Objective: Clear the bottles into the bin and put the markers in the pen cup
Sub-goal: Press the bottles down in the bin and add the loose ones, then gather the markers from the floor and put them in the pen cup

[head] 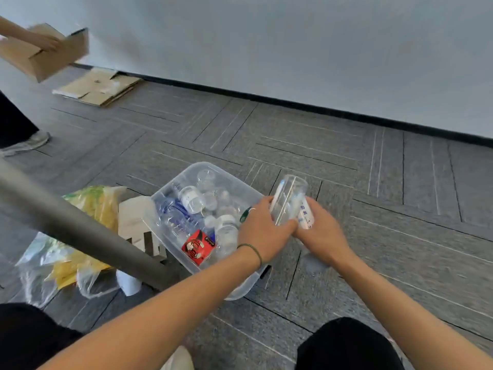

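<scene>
A clear plastic bin (241,192) sits on the grey carpet and holds several empty clear bottles (190,200) and a red carton (198,246). Just right of the bin, both hands hold clear bottles (290,198) upright above the floor. My left hand (262,229) grips them from the left, its fingers curled round the lower part. My right hand (324,232) grips them from the right, over a white label. How many bottles are in the hands I cannot tell. No markers or pen cup are in view.
A grey metal table leg (80,225) slants across the left. Plastic bags with yellow contents (66,252) and a cardboard piece (136,220) lie left of the bin. Another person at far left holds a cardboard box (45,52); flattened cardboard (98,86) lies by the wall.
</scene>
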A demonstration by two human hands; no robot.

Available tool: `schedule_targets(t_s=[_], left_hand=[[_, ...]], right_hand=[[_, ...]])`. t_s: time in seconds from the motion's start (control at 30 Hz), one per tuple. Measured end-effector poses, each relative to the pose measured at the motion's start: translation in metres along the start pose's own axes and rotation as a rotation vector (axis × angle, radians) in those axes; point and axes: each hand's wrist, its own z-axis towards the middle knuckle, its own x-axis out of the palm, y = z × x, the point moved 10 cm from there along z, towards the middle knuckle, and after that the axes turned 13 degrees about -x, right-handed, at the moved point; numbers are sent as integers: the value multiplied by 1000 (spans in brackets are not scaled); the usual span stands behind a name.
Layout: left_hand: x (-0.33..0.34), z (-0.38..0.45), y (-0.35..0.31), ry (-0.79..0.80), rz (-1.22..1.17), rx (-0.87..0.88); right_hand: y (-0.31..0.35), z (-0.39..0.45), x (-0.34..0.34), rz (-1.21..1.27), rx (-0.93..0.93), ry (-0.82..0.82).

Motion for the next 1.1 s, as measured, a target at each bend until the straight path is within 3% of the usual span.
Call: schedule_targets(t_s=[0.13, 0.3, 0.5, 0.67, 0.87, 1.1], left_hand=[[-53, 12, 34, -45, -83, -129], [-92, 26, 73, -74, -217, -289], [-126, 43, 102, -136, 52, -401], [-143, 56, 102, -171, 101, -433], [-146, 48, 78, -246, 190, -304], [-78, 27, 14, -146, 286, -18]], right_hand=[[28, 30, 47, -16, -20, 162], [39, 49, 69, -142, -23, 127], [54, 42, 69, -125, -118, 75], [50, 42, 61, -129, -135, 57], [47, 43, 57, -134, -144, 32], [40, 30, 35, -170, -162, 8]])
